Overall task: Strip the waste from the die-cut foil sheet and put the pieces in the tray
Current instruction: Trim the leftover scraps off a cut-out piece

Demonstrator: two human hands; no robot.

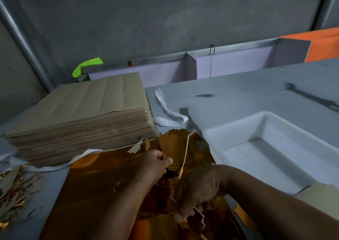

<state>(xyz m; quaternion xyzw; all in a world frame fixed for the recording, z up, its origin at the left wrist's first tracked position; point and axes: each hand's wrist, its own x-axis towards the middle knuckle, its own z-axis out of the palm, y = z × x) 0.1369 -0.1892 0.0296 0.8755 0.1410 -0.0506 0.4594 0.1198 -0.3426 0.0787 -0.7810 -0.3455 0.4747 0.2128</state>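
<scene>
Both my left hand and right hand are pinching the foil sheet, the tray lying rightward, nearer my right.

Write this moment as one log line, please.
left hand: grips foil pieces | right hand: pinches waste strip | tray: beside sheet

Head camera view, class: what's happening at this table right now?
A person is stripping a gold foil sheet. The left hand pinches a raised die-cut section at the sheet's far end, while the right hand grips a thin waste strip nearer the camera. The white tray at the right shows no pieces. A stack of brown sheets sits at the left, beyond a scrap pile.
</scene>
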